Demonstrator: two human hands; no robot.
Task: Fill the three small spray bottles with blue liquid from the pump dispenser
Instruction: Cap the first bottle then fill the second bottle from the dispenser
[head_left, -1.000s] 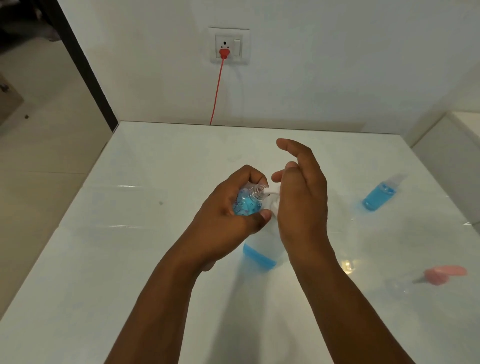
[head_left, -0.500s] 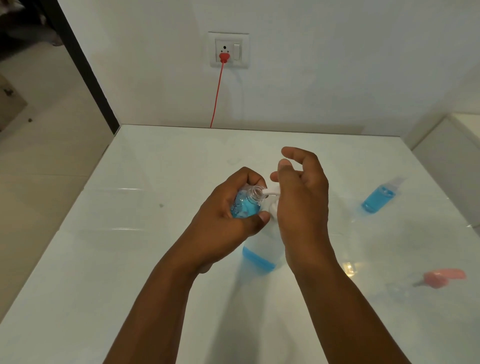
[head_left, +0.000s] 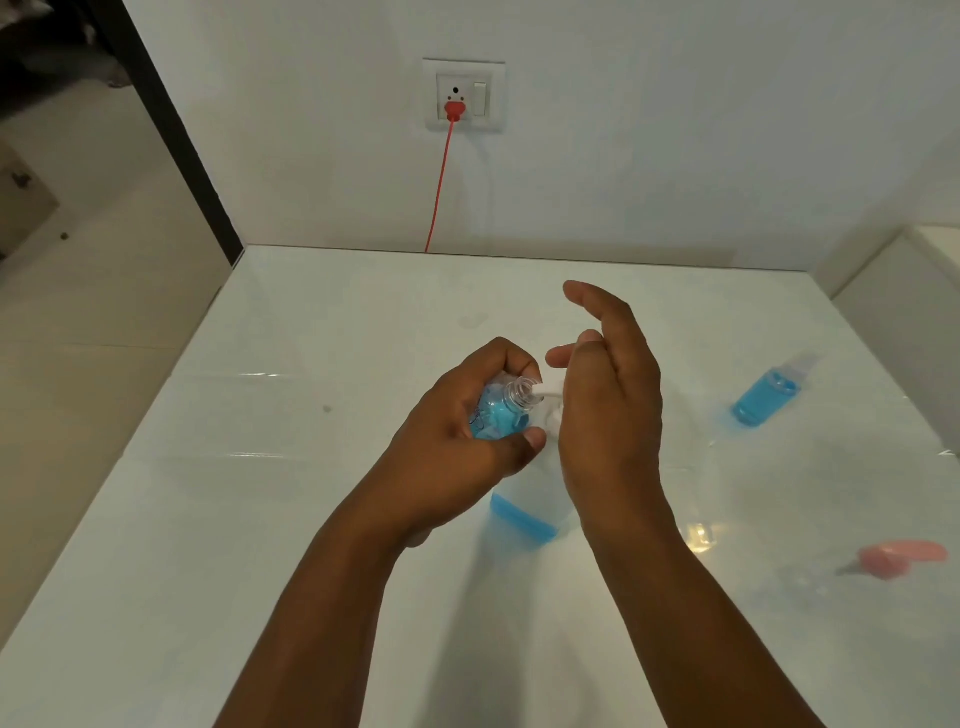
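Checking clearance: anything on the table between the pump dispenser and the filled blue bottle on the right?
Head view: only the right hand, over the clear pump dispenser. Beyond it, bare white table up to the blue-filled small bottle.

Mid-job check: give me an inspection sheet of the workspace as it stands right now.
Surface: white glossy table, glare patches, no spill evident.
Job's things: small bottle at pump spout; pump dispenser low on blue liquid; filled spray bottle lying at right.
Clutter: pink cap at right edge.
Grippers: left hand grips small bottle; right hand over pump, fingers loose.
Cables: red cord plugged into wall socket.
Surroundings: white wall, doorway at left.
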